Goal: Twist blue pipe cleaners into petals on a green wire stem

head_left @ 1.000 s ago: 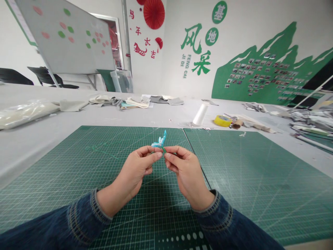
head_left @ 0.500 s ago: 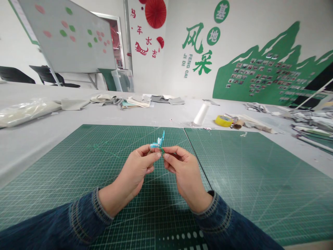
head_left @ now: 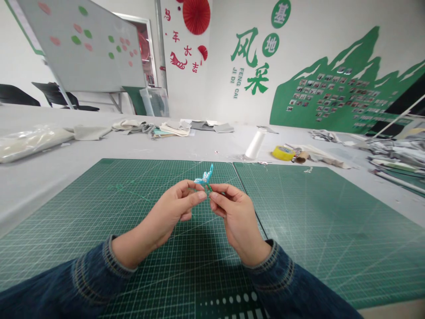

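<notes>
A small turquoise and green craft piece (head_left: 205,179), possibly woven from strips or cord, sits just above the middle of the cutting mats. My left hand (head_left: 169,210) pinches its turquoise part between thumb and fingertips. My right hand (head_left: 237,219) closes thumb and forefinger on its thin green lower end. The fingers hide part of the piece, so its exact shape cannot be made out. Both denim sleeves enter from the bottom corners.
Two green cutting mats (head_left: 332,221) lie side by side on a grey table (head_left: 49,177). Beyond them are a white thread cone (head_left: 255,145), yellow tape (head_left: 283,153), fabric scraps (head_left: 169,128), a plastic bag (head_left: 29,138) and piled material (head_left: 395,153) at the right.
My left wrist has swung outward to the left and my head view has shifted slightly. Both hands keep their hold on the craft piece.
</notes>
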{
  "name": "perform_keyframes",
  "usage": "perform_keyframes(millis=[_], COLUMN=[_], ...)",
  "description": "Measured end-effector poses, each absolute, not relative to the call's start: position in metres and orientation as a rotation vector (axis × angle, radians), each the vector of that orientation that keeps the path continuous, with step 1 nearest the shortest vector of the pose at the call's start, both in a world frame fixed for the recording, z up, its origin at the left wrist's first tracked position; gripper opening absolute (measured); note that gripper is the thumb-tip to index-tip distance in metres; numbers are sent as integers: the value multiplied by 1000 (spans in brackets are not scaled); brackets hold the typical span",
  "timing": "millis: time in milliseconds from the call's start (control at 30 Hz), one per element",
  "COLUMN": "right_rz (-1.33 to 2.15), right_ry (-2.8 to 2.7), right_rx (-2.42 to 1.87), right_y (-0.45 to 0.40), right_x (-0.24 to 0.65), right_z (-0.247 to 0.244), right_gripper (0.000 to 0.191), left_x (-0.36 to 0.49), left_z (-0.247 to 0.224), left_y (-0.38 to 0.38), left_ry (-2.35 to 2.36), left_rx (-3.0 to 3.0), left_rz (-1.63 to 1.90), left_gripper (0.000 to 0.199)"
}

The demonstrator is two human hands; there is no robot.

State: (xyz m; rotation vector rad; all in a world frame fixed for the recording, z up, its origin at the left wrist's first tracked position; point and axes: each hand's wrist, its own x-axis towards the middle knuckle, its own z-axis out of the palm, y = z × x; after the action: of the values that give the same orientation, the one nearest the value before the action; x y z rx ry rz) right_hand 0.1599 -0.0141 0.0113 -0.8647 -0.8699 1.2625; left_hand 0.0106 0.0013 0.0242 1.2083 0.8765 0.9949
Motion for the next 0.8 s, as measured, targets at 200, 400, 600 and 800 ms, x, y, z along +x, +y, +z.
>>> perform_keyframes(millis=[200, 400, 600, 800], right_rz=[1255, 1312, 1348, 1320], right_ry=[-826, -756, -757, -786], right_rx=[-854, -821, -810, -813], right_y=[-11, -10, -10, -8], right_x=[166, 169, 170, 170], right_z=[14, 15, 16, 16], right_gripper=[13, 16, 16, 14], left_x=[-8, -28, -28, -24], left_z=[32, 32, 41, 43], left_y=[15, 31, 26, 18], left_ry=[941, 1143, 853, 805], left_rx=[1422, 1647, 2137, 2219], left_rz=[1076, 1177, 474, 548], left_gripper=[25, 47, 18, 9])
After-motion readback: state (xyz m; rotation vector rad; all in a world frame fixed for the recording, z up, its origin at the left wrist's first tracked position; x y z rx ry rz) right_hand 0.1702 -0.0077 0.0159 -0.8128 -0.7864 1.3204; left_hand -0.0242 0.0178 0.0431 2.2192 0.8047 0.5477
